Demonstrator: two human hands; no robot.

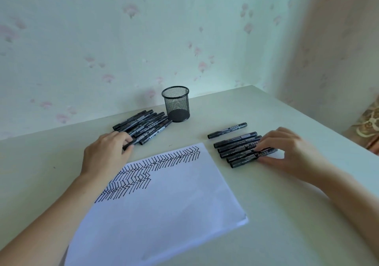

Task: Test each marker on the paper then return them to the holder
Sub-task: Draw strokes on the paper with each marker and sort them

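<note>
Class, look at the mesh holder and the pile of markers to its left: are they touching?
Apart. The head view shows a strip of bare table between the holder and the nearest marker in the pile.

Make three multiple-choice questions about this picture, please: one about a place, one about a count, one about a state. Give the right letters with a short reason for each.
1. Where does the black wire-mesh pen holder stand?
A. on the white sheet of paper
B. at the far side of the pale table, behind the left pile of black markers
C. beside the right wrist

2. How many black markers lie on the right side?
A. two
B. six
C. twelve

3. What is inside the holder?
A. nothing that shows
B. all the markers
C. a rolled paper

Answers:
1 B: the holder is upright near the wall, just past the left pile of black markers, off the white sheet of paper.
2 B: one lone marker plus a row of five under the right hand.
3 A: the mesh looks empty; the left hand touches the pile.
</note>
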